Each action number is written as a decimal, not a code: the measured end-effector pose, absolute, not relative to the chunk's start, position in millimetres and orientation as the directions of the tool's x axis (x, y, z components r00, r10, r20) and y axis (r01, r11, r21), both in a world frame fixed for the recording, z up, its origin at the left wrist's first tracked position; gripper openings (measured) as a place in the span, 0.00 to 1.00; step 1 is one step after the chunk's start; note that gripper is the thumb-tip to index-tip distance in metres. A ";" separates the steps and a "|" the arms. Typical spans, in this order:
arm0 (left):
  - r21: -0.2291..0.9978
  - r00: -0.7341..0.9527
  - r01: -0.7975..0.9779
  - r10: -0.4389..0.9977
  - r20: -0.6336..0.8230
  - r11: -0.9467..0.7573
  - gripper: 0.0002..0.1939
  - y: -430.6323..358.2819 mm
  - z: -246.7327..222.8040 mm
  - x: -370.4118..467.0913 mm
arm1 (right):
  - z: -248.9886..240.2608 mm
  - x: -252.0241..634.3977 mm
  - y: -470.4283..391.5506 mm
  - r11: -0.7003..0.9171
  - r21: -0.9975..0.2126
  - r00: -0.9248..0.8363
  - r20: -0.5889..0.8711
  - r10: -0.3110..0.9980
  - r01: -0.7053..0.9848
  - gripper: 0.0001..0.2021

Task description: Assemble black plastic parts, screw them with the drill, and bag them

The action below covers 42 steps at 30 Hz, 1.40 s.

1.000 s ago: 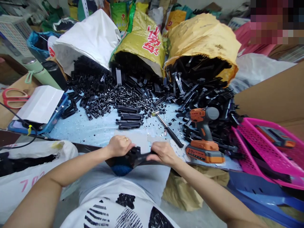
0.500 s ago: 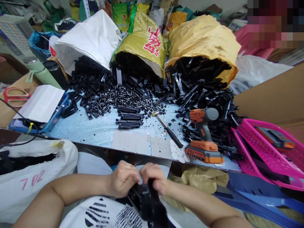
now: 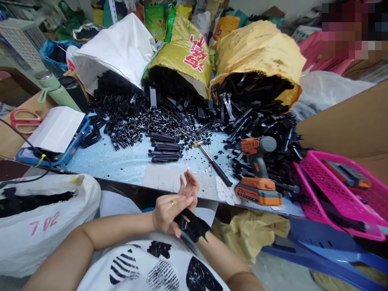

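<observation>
The black part [image 3: 191, 225], gripped by both hands low over the lap half a second ago, now lies across the right wrist, and the right hand's fingers have risen from it. The left hand [image 3: 169, 213] is closed on the part's near-table end, its fingers overlapping the right hand [image 3: 190, 189]. The right hand is open, fingers raised and slightly apart; its palm is mostly hidden, so any contact there I cannot tell. Beyond the grip, on the blue tabletop [image 3: 121, 163], lie pale rectangular pieces [image 3: 160, 178] and, farther off, stacked black parts [image 3: 165, 149]. A hammer [image 3: 214, 163] and an orange cordless drill [image 3: 259, 173] lie beyond it to the right.
</observation>
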State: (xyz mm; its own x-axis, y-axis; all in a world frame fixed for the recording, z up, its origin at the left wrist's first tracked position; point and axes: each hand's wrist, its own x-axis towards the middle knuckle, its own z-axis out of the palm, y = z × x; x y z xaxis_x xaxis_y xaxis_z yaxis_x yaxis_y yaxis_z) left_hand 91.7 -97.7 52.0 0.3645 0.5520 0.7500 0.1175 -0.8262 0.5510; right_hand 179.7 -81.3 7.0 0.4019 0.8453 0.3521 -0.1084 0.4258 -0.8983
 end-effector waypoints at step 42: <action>0.163 -0.504 0.854 0.863 0.024 0.494 0.14 171.7 25.4 -126.5 | 21.3 308.9 196.5 -0.057 -0.906 0.149 0.007 0.989 0.420 0.18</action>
State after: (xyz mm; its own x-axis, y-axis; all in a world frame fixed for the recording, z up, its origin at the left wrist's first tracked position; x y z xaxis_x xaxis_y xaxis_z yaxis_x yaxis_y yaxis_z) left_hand -126.5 171.7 25.4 -0.5043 0.8632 0.0240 0.8538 0.4943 0.1630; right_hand 308.9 196.5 21.3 0.1493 0.9888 0.0071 0.4203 -0.0570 -0.9056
